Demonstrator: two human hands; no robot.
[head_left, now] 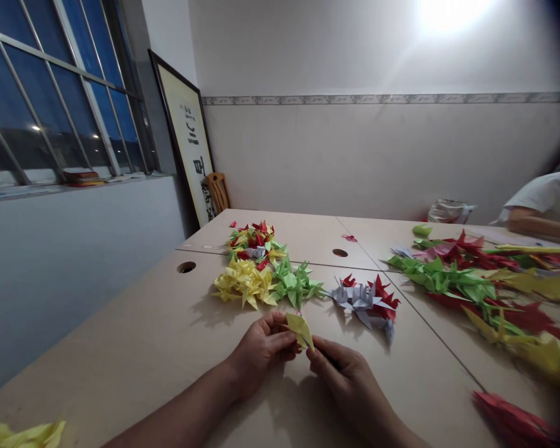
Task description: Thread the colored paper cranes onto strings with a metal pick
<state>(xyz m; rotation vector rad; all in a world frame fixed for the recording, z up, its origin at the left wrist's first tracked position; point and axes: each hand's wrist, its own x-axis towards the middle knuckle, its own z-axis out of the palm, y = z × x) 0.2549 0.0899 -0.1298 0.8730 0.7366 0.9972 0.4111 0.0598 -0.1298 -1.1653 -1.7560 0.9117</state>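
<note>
Between my two hands, above the table, is a small folded piece of yellow paper point(298, 328). My left hand point(267, 341) pinches its left side between thumb and fingers. On the other side, my right hand point(340, 367) grips the lower right corner of the same piece. Just beyond my hands lie a pile of yellow folded paper cranes point(245, 283) and a pile of green paper cranes point(296, 281). White and red paper cranes point(361, 298) sit to the right of these. Part of the yellow paper is covered by my fingers.
A mixed heap of paper cranes point(252, 239) lies farther back on the table point(135, 348). Rows of coloured cranes point(462, 280) spread along the right. Red folded paper point(513, 417) and yellow paper point(23, 434) lie near the front corners. Another person's arm point(541, 218) rests at the far right.
</note>
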